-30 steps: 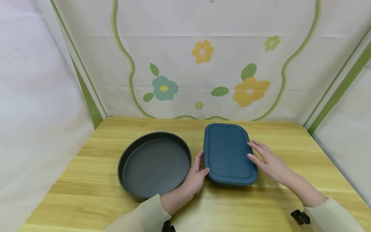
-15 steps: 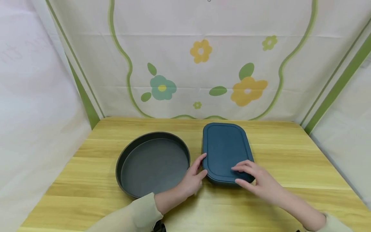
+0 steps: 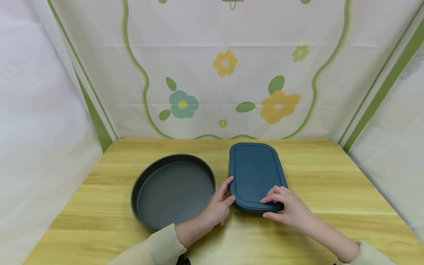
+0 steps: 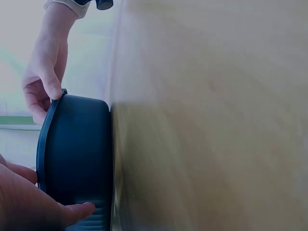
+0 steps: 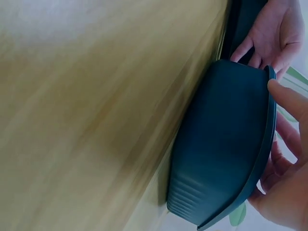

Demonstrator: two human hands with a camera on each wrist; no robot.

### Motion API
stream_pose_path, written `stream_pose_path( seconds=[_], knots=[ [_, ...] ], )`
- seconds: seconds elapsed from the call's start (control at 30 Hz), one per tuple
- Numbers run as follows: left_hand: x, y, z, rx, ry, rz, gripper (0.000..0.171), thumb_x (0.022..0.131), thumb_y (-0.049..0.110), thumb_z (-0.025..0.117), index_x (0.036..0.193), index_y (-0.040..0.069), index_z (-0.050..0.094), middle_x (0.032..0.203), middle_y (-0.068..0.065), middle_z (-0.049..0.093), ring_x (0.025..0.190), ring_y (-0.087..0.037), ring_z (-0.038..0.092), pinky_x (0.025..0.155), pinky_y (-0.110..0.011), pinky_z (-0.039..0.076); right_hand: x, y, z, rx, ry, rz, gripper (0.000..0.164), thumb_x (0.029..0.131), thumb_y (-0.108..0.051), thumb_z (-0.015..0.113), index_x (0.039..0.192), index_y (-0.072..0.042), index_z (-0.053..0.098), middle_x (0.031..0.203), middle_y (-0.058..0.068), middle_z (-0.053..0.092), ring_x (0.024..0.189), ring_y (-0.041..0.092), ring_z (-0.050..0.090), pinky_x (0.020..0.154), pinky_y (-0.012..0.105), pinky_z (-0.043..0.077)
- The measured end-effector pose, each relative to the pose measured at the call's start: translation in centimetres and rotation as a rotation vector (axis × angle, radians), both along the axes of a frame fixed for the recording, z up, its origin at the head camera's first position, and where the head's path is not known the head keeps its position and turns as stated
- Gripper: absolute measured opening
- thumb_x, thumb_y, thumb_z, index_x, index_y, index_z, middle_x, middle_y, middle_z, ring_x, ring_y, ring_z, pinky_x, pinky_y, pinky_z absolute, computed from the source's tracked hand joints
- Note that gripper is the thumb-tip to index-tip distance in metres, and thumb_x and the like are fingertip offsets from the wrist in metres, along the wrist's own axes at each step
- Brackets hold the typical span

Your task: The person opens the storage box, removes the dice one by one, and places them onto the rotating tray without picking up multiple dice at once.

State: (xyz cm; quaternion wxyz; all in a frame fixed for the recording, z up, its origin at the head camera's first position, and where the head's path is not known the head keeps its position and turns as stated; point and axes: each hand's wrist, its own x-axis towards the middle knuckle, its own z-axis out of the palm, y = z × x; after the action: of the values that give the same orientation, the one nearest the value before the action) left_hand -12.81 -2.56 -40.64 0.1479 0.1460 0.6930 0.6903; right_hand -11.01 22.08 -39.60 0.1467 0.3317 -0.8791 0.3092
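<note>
A dark blue rectangular food container [image 4: 79, 149] lies flat on the table with its matching lid [image 3: 255, 169] on top. My right hand [image 3: 291, 209] pinches the lid's rim at the near right corner, thumb at the edge and curled fingers above; the right wrist view shows the thumb [image 5: 284, 94] against that rim. At the container's left side, my left hand [image 3: 215, 209] touches the wall with loosely extended fingers. Ribbed grip lines show on the container's side in both wrist views. What is inside the container is hidden.
Just left of the container stands a round dark baking pan [image 3: 175, 195], with my left forearm beside its near right rim. The wood-patterned table [image 3: 331, 176] ends at a white flowered cloth [image 3: 198, 73] behind; white cloth also hangs at both sides.
My right hand has moved from the lid's right edge toward the near right corner, and its fingers have closed on the rim. The left hand stays at the container's left side.
</note>
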Motion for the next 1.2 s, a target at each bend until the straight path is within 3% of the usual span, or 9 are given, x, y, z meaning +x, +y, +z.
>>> stream_pose_path(
  seconds=[0.23,0.67,1.2],
  knots=[
    [0.0,0.1,-0.2,-0.003,0.009,0.017,0.055,0.101,-0.005,0.043,0.153,0.003,0.026,0.158,-0.021,0.016,0.144,-0.035,0.015,0.11,-0.05,0.021,-0.2,-0.2,-0.4,-0.016,0.035,-0.002,0.038,0.062,-0.007,0.09,0.093,-0.022,0.074,0.091,-0.015,0.056,0.083,0.007,0.052,0.069,0.027,0.046],
    [0.4,-0.1,0.0,-0.033,0.017,0.034,0.06,0.099,0.0,0.051,0.153,0.007,0.026,0.158,-0.02,0.018,0.142,-0.04,0.019,0.108,-0.053,0.025,-0.9,0.4,-0.5,-0.072,0.062,0.098,0.037,0.064,0.0,0.088,0.094,-0.018,0.075,0.092,-0.009,0.06,0.084,0.009,0.055,0.073,0.016,0.045],
    [0.3,-0.3,-0.1,-0.001,0.029,0.013,0.059,0.101,0.005,0.05,0.154,0.008,0.025,0.158,-0.019,0.015,0.143,-0.038,0.017,0.11,-0.053,0.022,-1.1,0.6,0.2,-0.08,0.045,0.076,0.036,0.065,-0.001,0.087,0.095,-0.017,0.077,0.093,-0.011,0.06,0.084,0.008,0.056,0.071,0.016,0.045]
  ],
)
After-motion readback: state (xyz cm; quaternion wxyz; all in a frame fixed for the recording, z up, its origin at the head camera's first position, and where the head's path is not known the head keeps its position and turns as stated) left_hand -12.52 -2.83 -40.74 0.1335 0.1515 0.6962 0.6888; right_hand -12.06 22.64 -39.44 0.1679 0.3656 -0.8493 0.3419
